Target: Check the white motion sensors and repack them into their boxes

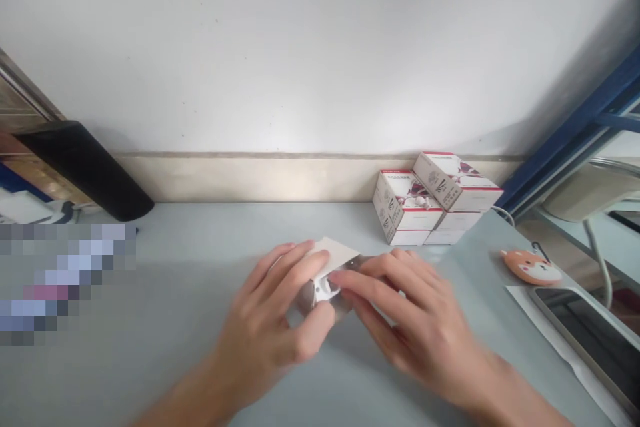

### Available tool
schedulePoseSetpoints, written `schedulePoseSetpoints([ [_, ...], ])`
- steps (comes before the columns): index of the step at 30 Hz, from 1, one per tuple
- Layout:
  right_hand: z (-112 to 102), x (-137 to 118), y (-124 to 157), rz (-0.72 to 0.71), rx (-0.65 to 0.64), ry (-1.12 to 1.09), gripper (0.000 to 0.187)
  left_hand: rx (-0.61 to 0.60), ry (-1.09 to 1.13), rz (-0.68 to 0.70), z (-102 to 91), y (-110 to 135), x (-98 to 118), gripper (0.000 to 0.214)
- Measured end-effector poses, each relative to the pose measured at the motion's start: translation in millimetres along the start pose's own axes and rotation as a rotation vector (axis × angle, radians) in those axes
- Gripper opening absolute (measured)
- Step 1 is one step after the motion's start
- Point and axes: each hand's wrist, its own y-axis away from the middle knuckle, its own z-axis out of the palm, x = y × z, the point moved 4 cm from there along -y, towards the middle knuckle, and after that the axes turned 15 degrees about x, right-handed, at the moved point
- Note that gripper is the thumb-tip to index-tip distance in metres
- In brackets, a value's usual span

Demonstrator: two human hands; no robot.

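Between my hands, at the middle of the desk, is a small box (336, 255) with a white flap raised; something white with dark spots shows in its opening. Around its left side my left hand (270, 320) is closed, fingers over the top and thumb at the near edge. My right hand (417, 310) is closed at the box's right side, with its index fingertip at the opening and the thumb just below. The fingers cover much of the box, and its contents are too blurred to name.
Several white-and-red cartons (425, 203) are stacked against the wall. To the right lie an orange animal-face pouch (533, 267) and a phone (590, 340) on white paper (545, 327). At left, a black cylindrical object (90, 170) leans near a pixelated area.
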Motion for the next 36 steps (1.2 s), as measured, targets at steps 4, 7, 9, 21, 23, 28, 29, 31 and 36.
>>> schedulePoseSetpoints([
  [4, -3.8, 5.9, -0.3, -0.057, 0.016, 0.037, 0.024, -0.009, 0.011, 0.031, -0.9, -3.0, 1.5, 0.033],
  [7, -4.7, 5.1, -1.9, -0.074, 0.008, 0.045, 0.02, -0.017, 0.016, 0.051, -1.1, -3.5, 1.5, 0.032],
  [9, -4.0, 3.7, -2.9, -0.097, 0.002, 0.062, 0.021, -0.019, 0.021, 0.052, -1.1, -3.6, 0.7, 0.031],
  [21, -17.9, 2.9, -8.1, -0.17, 0.192, -0.001, 0.012, 0.006, 0.0, -0.146, 1.2, 6.7, -16.6, 0.027],
  [23, -27.1, 16.0, -13.7, -0.079, 0.296, 0.065, 0.012, 0.019, -0.01, -0.233, 1.0, 10.1, -23.7, 0.025],
  [28, -44.0, 83.3, -34.5, 0.326, 0.343, 0.443, 0.006, -0.066, -0.019, -0.336, 2.4, 16.7, -30.4, 0.023],
  [29, -44.2, 97.8, -38.1, 0.426, 0.298, 0.454, 0.009, -0.08, -0.013, -0.337, 2.7, 17.5, -30.2, 0.023],
  [31, -40.5, 120.6, -44.0, 0.562, 0.15, 0.479, 0.013, -0.093, -0.002, -0.328, 2.9, 18.5, -29.4, 0.025],
  [36, -28.5, 142.7, -48.2, 0.618, -0.086, 0.575, 0.018, -0.093, 0.009, -0.332, 3.2, 17.5, -30.1, 0.028],
])
